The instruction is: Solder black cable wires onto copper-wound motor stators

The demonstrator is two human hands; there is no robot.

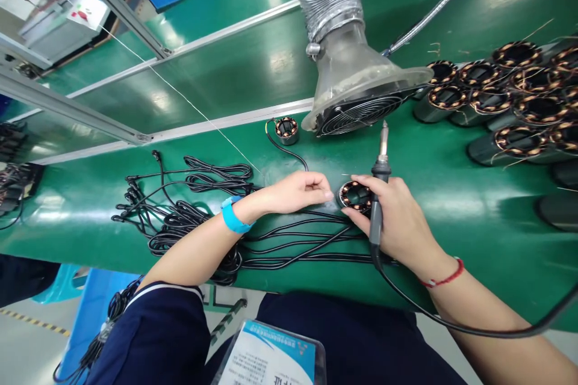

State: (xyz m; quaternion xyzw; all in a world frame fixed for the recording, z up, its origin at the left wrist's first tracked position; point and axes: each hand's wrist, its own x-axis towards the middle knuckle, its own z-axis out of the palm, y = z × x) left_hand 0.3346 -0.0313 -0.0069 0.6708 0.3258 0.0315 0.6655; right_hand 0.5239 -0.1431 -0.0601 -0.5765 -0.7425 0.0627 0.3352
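Observation:
A round motor stator with copper windings (355,195) lies on the green bench in front of me. My right hand (397,222) is closed around a soldering iron (379,183), its tip pointing up and away, and its fingers also touch the stator's right side. My left hand (295,191), with a blue wristband, has its fingers pressed together at the stator's left edge, pinching something thin that I cannot make out. Black cables (289,240) run under both hands.
A fume extractor hood with a fan grille (356,102) hangs from a silver duct just behind the stator. Another stator with a wire (286,130) sits further back. Several wound stators (510,96) are stacked at the right. Bundled black cables (180,204) lie at the left.

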